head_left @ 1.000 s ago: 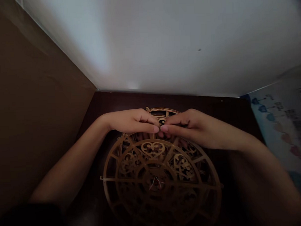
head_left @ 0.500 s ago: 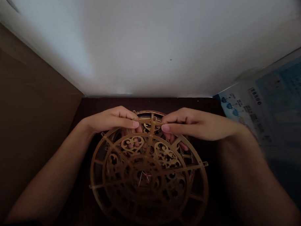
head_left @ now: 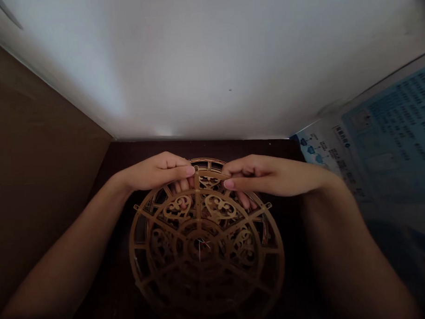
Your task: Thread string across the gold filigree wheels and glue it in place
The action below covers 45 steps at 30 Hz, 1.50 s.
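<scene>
Two hands (head_left: 157, 174) (head_left: 265, 176) grasp the latticed disc (head_left: 198, 213), their fingers (head_left: 243, 199) partly hidden beneath it.

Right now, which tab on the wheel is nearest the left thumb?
The top tab, beside the left thumb; the left tab and right tab sit lower.

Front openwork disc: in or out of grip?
In: left hand and right hand hold the front openwork disc by its far rim, fingers showing through its openings.
</scene>
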Available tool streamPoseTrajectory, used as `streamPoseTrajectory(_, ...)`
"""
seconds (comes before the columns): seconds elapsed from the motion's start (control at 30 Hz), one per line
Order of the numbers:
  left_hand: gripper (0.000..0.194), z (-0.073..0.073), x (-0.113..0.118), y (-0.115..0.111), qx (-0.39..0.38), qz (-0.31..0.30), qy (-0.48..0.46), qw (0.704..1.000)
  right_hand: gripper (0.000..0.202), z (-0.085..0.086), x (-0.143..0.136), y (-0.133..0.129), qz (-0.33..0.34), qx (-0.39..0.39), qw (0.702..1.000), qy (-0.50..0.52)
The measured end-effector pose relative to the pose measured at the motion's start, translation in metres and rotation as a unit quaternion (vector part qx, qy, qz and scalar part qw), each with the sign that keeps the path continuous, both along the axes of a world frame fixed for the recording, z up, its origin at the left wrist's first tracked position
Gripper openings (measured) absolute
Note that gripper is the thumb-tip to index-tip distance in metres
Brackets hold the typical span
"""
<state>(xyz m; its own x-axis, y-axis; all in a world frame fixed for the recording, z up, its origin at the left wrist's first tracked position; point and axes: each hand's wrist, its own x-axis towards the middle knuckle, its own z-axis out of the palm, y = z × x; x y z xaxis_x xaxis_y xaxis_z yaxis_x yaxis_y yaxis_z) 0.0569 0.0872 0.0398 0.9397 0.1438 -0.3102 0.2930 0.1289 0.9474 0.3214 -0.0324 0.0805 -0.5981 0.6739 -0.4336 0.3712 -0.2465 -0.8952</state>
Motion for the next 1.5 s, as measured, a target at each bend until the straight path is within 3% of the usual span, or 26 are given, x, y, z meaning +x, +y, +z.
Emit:
streamPoseTrajectory(0.17, 0.023, 0.005, -0.001, 0.003, 0.06, 0.001, -0.014, 0.998, 0.034, -0.002, -0.014, 0.002, -0.005, 0.011, 1.0, 0.008)
streamPoseTrajectory(0.33, 0.022, 0.008, 0.003, -0.002, 0.128, -0.065, 0.017, 0.99, 0.037, -0.008, -0.028, 0.003, -0.008, 0.04, 0.999, 0.007)
streamPoseTrajectory(0.57, 0.019, 0.003, 0.0, 0.001, -0.015, -0.015, 0.021, 1.0, 0.032, -0.008, -0.026, 0.004, -0.025, 0.076, 0.997, -0.001)
streamPoseTrajectory(0.67, 0.019, 0.0, 0.0, 0.003, -0.021, 0.028, 0.013, 0.999, 0.036, -0.006, -0.019, 0.003, -0.044, 0.008, 0.998, 0.037)
streamPoseTrajectory(0.8, 0.022, -0.002, 0.001, 0.001, -0.041, 0.082, 0.026, 0.995, 0.034, -0.005, -0.013, 0.002, -0.103, 0.023, 0.994, 0.031)
streamPoseTrajectory(0.87, 0.021, -0.001, 0.002, 0.0, -0.04, 0.064, 0.026, 0.997, 0.029, -0.006, -0.012, 0.001, -0.095, 0.022, 0.994, 0.043)
streamPoseTrajectory(1.07, 0.017, 0.008, 0.006, -0.007, 0.063, -0.032, 0.013, 0.997, 0.026, -0.011, -0.02, 0.005, -0.03, 0.038, 0.996, 0.078)
streamPoseTrajectory(1.2, 0.018, 0.005, 0.007, -0.011, 0.08, -0.032, -0.019, 0.996, 0.027, -0.008, -0.023, 0.005, -0.025, 0.029, 0.998, 0.044)
streamPoseTrajectory(1.33, 0.018, -0.003, 0.008, -0.014, 0.08, -0.034, -0.054, 0.995, 0.036, -0.003, -0.016, 0.002, -0.034, 0.096, 0.994, -0.026)
streamPoseTrajectory(1.5, 0.019, -0.002, 0.008, -0.016, 0.055, -0.067, -0.024, 0.996, 0.046, -0.003, -0.013, 0.0, -0.024, 0.126, 0.989, -0.072)
